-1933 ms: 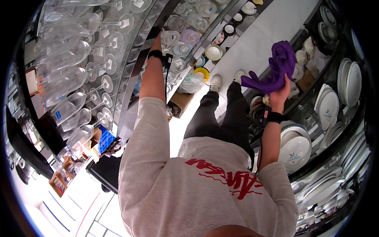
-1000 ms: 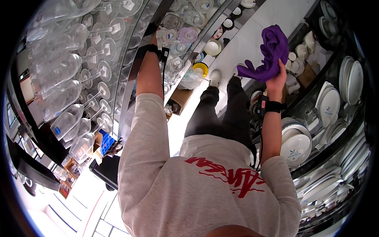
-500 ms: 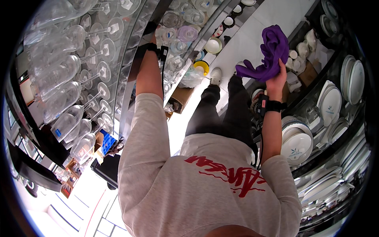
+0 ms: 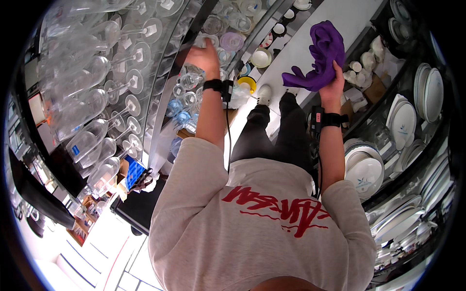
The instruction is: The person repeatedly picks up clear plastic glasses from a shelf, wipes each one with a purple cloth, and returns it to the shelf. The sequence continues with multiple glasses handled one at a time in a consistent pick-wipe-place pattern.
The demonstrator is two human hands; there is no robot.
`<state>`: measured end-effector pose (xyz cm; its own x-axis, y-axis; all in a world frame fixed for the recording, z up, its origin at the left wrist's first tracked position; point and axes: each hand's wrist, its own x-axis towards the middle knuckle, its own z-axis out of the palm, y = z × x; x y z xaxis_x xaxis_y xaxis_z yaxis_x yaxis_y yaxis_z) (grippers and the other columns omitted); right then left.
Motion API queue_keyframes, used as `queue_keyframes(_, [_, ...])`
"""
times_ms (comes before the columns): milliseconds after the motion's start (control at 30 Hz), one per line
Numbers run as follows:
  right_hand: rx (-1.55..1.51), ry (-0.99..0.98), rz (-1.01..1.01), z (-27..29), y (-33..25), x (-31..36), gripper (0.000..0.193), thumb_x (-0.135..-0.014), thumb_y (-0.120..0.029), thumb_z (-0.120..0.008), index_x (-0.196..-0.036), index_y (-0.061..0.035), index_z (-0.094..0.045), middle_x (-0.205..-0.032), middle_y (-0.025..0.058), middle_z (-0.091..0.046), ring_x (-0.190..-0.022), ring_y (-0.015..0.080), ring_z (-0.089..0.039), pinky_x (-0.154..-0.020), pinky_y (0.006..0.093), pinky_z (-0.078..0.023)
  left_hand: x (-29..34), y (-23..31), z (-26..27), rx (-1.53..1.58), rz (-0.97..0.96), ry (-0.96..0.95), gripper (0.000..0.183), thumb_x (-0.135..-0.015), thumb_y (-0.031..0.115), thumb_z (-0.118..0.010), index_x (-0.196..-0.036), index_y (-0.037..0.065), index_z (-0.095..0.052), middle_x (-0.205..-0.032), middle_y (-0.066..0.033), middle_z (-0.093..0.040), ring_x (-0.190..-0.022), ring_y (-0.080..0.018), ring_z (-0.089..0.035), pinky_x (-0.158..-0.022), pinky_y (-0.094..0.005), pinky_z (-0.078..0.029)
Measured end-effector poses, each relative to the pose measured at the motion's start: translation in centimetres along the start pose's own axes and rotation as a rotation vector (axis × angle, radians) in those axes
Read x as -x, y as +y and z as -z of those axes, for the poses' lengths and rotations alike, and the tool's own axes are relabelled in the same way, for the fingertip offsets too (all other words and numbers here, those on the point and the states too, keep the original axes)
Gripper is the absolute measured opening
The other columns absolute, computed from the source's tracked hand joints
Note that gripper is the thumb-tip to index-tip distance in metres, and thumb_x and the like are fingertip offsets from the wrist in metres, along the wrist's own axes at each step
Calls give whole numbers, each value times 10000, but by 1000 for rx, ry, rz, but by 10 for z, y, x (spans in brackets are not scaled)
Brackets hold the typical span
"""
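My right hand (image 4: pixel 332 83) is closed on a bunched purple cloth (image 4: pixel 326 53), which hangs over the aisle floor with one end trailing left. My left hand (image 4: pixel 204 58) is over the glassware shelf on the left, thumb raised. A clear glass (image 4: pixel 208 38) sits at its thumb and appears gripped; the other fingers are partly hidden by the shelf edge. Below and around that hand stand several small glasses (image 4: pixel 189 80), and a lilac-tinted glass (image 4: pixel 232 41) is just to its right.
Rows of stemmed wine glasses (image 4: pixel 92 99) fill the upper left shelf, close to my left arm. On the right are shelves of white plates (image 4: pixel 364 172). White bowls (image 4: pixel 261 57) and a yellow-rimmed bowl (image 4: pixel 247 83) stand low beside the aisle (image 4: pixel 310 92).
My left hand has come out from under the shelf edge, moving right and nearer, with a clear glass apparently in it. The right hand and purple cloth have shifted slightly left and up.
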<state>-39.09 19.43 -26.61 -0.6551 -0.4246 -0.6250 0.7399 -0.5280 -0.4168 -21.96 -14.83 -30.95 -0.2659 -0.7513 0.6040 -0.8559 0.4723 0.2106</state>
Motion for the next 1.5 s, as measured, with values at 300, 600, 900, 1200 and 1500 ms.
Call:
queue_keyframes(300, [-2,7,5,2,0,11,350,-895,-216,-554,-1192,-29,-544,-1069,94,-637,-944,252,-600,-844,399,-475,36,58,25,-25,-238,-506,667,-568,414,-815,-1001,32,-483,-1009,-138,-549,-978,-326,-491,-860,-427,-382])
queue_keyframes(600, [-43,66,23,18,-2,29,348,-909,-246,-550,-1190,-41,-554,-1093,91,-630,-956,251,-592,-842,394,-473,38,48,-3,-91,-148,-605,705,-563,460,-805,-1026,7,-528,-1028,-163,-614,-1021,-346,-517,-890,-421,-415])
queue_keyframes(900, [-4,14,130,23,-22,45,406,-944,-317,-514,-1258,-61,-508,-1165,79,-599,-1013,233,-576,-876,386,-472,31,63,59,326,-195,-418,729,-544,373,-836,-1109,-5,-572,-1059,-167,-607,-977,-322,-544,-903,-400,-415])
queue_keyframes(1200, [1096,-98,690,-74,-9,102,518,-894,-350,-612,-1255,7,-511,-1326,201,-487,-1239,246,-475,-1032,350,-372,-5,145,168,1415,261,-943,661,-706,1,-768,-1270,-17,-424,-1171,-108,-516,-1113,-227,-549,-892,-324,-485])
queue_keyframes(1500, [1000,-82,1186,-138,-7,149,406,-811,-202,-694,-1172,-56,-579,-1338,169,-419,-1206,334,-461,-992,406,-406,-48,188,242,1658,34,-1232,609,-696,-23,-752,-1243,24,-489,-1155,-63,-588,-1053,-193,-578,-882,-337,-500])
